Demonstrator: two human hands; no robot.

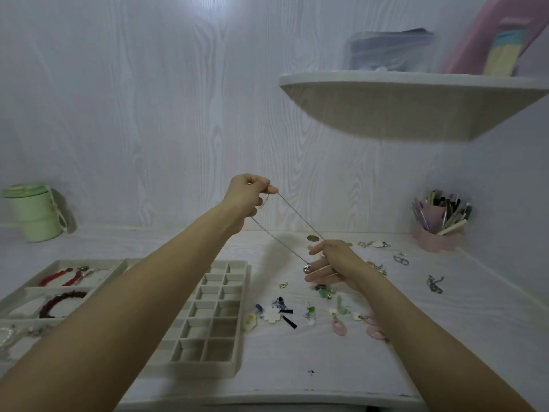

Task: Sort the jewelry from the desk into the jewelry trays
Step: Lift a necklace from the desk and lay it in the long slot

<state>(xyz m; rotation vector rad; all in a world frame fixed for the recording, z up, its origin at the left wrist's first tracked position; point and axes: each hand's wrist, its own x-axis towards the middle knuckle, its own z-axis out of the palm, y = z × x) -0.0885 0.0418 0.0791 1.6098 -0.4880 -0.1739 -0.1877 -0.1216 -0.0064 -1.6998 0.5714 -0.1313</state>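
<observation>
Head view: left hand (249,193) pinches the necklace (292,214) clasp high while right hand (332,264) holds its pendant end, keeping the chain untangled above the bench (297,358).

white wood-grain desk (297,361) carries: beige tray of small square compartments (208,316) left of centre, beige tray with long compartments (38,288) at far left holding red bracelets. pale green lidded cup (32,214) back left, pink pen holder (438,233) back right. loose earrings (338,322) scattered right of the compartment tray, silver pieces (435,283) further right. white corner shelf (416,99) above holds a blurred box.
</observation>
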